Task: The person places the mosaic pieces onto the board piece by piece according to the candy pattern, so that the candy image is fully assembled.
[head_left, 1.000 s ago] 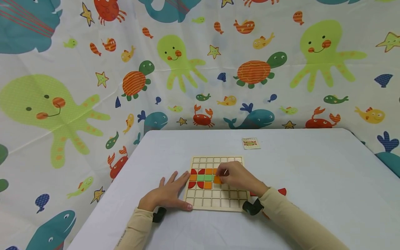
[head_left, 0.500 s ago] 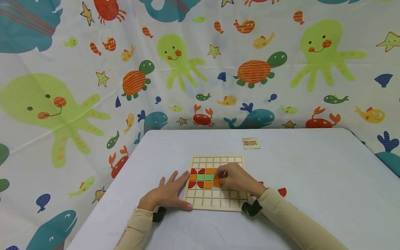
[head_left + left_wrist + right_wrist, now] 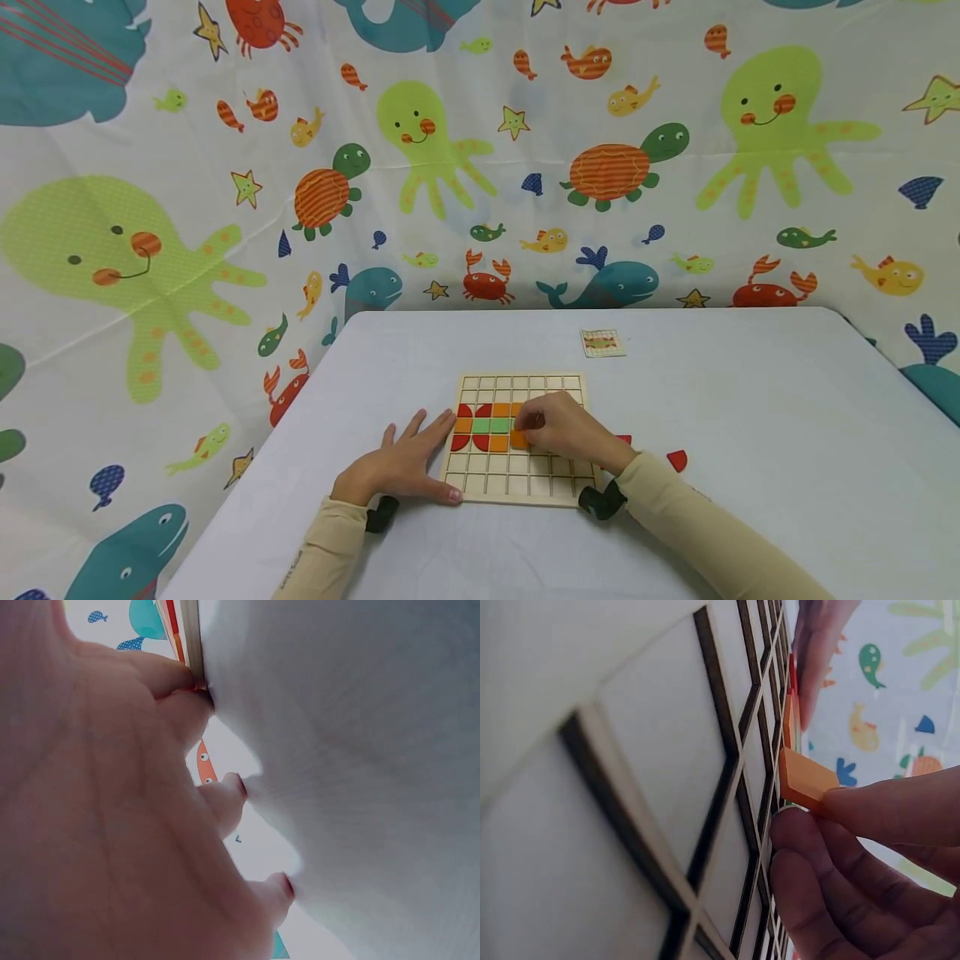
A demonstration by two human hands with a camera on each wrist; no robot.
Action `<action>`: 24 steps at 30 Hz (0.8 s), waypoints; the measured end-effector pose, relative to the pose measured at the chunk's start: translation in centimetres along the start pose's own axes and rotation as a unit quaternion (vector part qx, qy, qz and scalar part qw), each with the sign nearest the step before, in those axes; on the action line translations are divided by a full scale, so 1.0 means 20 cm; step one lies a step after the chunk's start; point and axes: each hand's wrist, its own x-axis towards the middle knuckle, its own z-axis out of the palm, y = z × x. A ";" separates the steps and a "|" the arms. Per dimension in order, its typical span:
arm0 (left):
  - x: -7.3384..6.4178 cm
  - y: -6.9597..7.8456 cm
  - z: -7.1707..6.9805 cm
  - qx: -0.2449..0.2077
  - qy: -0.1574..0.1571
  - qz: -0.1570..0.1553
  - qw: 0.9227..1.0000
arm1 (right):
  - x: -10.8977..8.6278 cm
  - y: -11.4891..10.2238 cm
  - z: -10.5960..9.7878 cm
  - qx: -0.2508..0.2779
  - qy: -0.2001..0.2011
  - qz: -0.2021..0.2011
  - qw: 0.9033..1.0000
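Observation:
In the head view, a square wooden grid board (image 3: 497, 485) lies on the white table. Red quarter-round, orange square and green square tiles (image 3: 491, 427) fill cells on its left side. My right hand (image 3: 567, 425) is over the board and pinches an orange square tile (image 3: 808, 778) between thumb and fingers. That tile is tilted, one edge down at the grid, beside the row of placed tiles. My left hand (image 3: 397, 469) lies with fingers spread at the board's left edge, thumb and index fingertips touching it. The right hand hides part of the grid.
A small pattern card (image 3: 602, 343) lies behind the board. Right of the board are a red quarter-round piece (image 3: 677, 461) and another red piece (image 3: 624, 438), partly behind the right wrist. A cloth printed with sea animals (image 3: 480, 150) hangs behind the table.
My right hand has shifted slightly left with the orange tile, and its forearm uncovers more of the red pieces at the right. The left hand has stayed in place.

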 end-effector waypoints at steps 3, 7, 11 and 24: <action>0.00 0.00 0.00 -0.001 0.000 0.000 1.000 | 0.00 0.00 0.00 -0.001 -0.003 -0.001 1.000; 0.00 0.00 0.00 -0.003 0.000 -0.001 1.000 | 0.00 0.00 0.01 -0.006 -0.009 -0.001 1.000; 0.00 0.00 0.00 -0.003 -0.001 0.001 1.000 | 0.00 -0.01 0.01 -0.013 -0.013 -0.006 1.000; -0.01 0.00 0.00 0.000 -0.001 0.003 1.000 | 0.00 -0.01 0.01 -0.042 -0.020 -0.026 0.999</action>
